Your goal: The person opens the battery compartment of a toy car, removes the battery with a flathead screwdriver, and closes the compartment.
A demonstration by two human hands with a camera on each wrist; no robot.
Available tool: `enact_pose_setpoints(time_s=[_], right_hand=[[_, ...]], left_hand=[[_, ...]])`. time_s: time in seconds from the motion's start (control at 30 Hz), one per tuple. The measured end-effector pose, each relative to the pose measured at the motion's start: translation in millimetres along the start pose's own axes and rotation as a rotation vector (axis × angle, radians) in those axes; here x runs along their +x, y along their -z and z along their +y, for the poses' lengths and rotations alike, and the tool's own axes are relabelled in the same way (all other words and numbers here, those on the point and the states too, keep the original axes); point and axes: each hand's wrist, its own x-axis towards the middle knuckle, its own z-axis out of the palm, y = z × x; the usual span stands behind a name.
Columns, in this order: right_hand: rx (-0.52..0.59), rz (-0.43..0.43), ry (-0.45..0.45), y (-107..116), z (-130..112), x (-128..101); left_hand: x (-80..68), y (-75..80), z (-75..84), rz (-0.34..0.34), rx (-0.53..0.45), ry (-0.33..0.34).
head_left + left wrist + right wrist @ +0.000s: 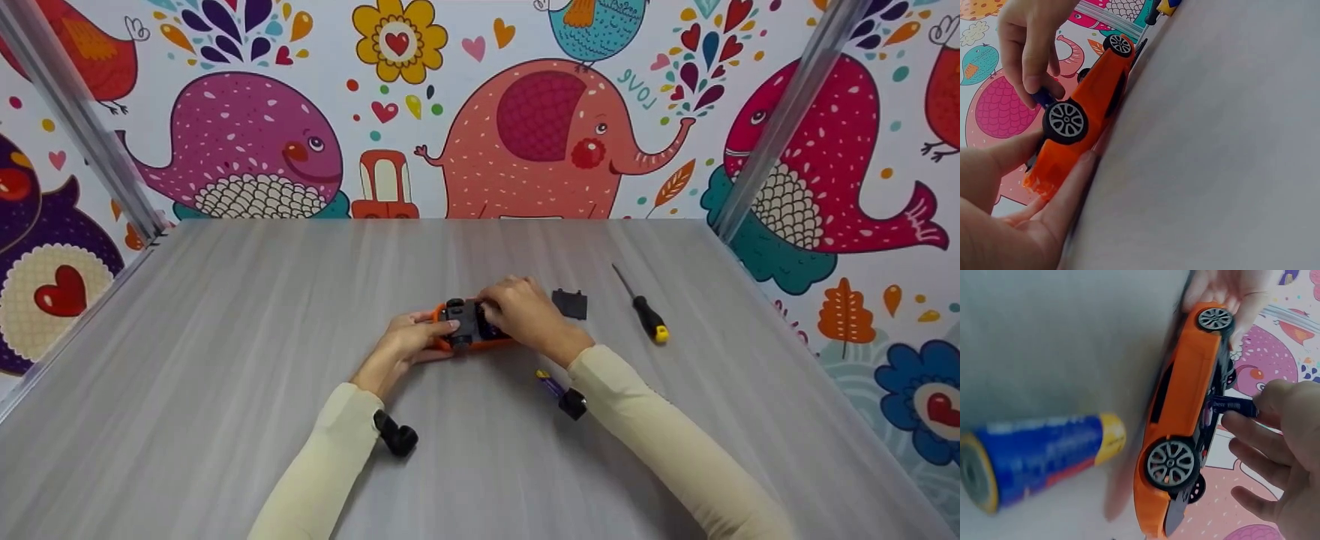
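Observation:
An orange toy car (474,345) lies upside down, its dark underside with black wheels facing up. My left hand (409,337) grips one end of it, thumb on the underside and fingers beneath the orange body. Over the open compartment in that underside is my right hand (521,311). Between its thumb and forefinger it pinches a small dark blue battery (1234,406), whose inner end reaches into the compartment. The other fingers of this hand are spread apart in the right wrist view. On the table nearby lies a blue battery with a yellow end (1044,455), close to the right wrist.
A dark battery cover (571,304) rests on the table just beyond the right hand. Farther right lies a screwdriver (649,319) with a black and yellow handle. A patterned wall panel (390,187) stands along the far edge of the grey table (225,360).

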Motion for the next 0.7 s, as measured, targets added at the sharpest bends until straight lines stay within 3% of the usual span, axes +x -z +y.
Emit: enact_pose_setpoints(time_s=[0.33, 0.43, 0.7], right_hand=[[-0.119, 0.066, 0.08, -0.7, 0.4, 2.3], [-0.031, 0.054, 0.042, 0.9, 3.5, 1.4], [0.354, -0.048, -0.22, 12.3, 6.7, -4.5]], left_hand=[[0.4, -0.9, 0.8, 0.0, 0.01, 0.009], [0.2, -1.1, 0.8, 0.0, 0.017, 0.006], [-0.3, 1.1, -0.2, -0.005, -0.011, -0.017]])
